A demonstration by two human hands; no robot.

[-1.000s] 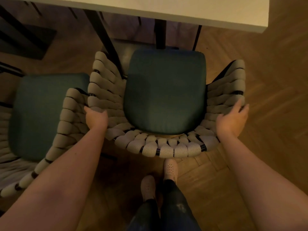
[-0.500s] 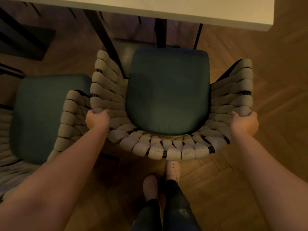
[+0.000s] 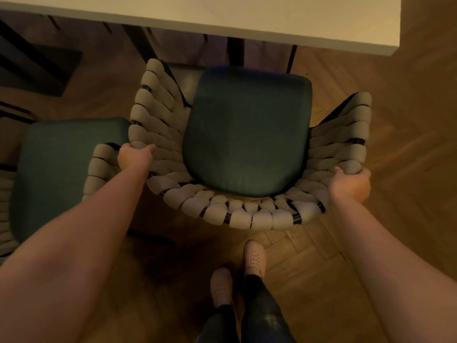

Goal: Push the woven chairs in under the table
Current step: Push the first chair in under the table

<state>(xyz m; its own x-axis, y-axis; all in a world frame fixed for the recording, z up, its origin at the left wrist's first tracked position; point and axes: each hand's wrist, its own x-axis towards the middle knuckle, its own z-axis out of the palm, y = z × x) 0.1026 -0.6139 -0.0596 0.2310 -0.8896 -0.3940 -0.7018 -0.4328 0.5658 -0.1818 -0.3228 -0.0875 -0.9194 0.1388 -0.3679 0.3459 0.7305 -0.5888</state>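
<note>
step: we are gripping the woven chair (image 3: 247, 144) to push it | left hand (image 3: 134, 158) and right hand (image 3: 351, 183) fingers curling over the rim for even steering | chair: just short of table (image 3: 247, 18) edge, near its right corner

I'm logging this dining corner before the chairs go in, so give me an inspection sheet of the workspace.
Surface: pale rectangular tabletop, the visible part bare; dark legs beneath.
Job's things: centre chair of cream woven straps with a dark green seat cushion, still out from the table; a second matching woven chair to its left, also out.
Clutter: nothing seen.
Grippers: left hand closed on the centre chair's left arm; right hand closed on its right arm.
Cables: nothing seen.
Surroundings: herringbone wooden floor; the person's pale perforated shoes behind the chair.
</note>
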